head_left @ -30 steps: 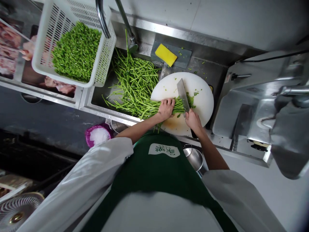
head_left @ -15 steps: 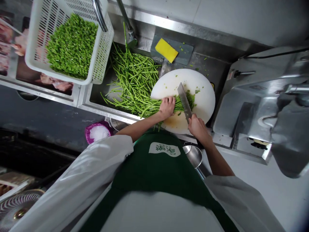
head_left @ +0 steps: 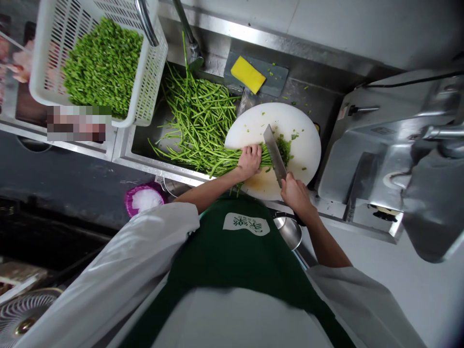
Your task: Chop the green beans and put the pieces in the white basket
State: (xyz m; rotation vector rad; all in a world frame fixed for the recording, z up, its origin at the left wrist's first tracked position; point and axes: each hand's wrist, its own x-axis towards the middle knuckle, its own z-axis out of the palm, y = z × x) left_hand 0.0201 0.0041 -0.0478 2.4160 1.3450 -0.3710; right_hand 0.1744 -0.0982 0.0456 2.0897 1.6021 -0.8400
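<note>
Two hands at a white cutting board, with a knife blade across a bundle of green stems

Seen through the head camera, my left hand [head_left: 250,160] lies over the bundle at the left part of the round cutting board [head_left: 308,152], its fingers curled down and closed around the green stems [head_left: 203,121]. These stems run from a loose, tangled heap in the steel sink basin [head_left: 143,145], over the board's left edge and under that hand. My right hand [head_left: 295,193] is clenched on the handle end of a broad-bladed kitchen knife [head_left: 274,152]. The blade slants across the bundle just beside the left hand; I cannot tell how deep its edge sits. Leafy green cuttings [head_left: 284,151] lie to the right of the blade, and small bits are scattered over the board. Beyond the board, a yellow sponge [head_left: 248,74] rests on a dark grey slab [head_left: 277,81]. To the left, a white slotted basket [head_left: 152,89] contains a mound of chopped green pieces [head_left: 105,63], with a curved metal spout [head_left: 146,21] partly in front of its rim. Below the counter's near edge I note a metal pot [head_left: 290,232] and a purple-lined container [head_left: 127,200] with white contents.
</note>
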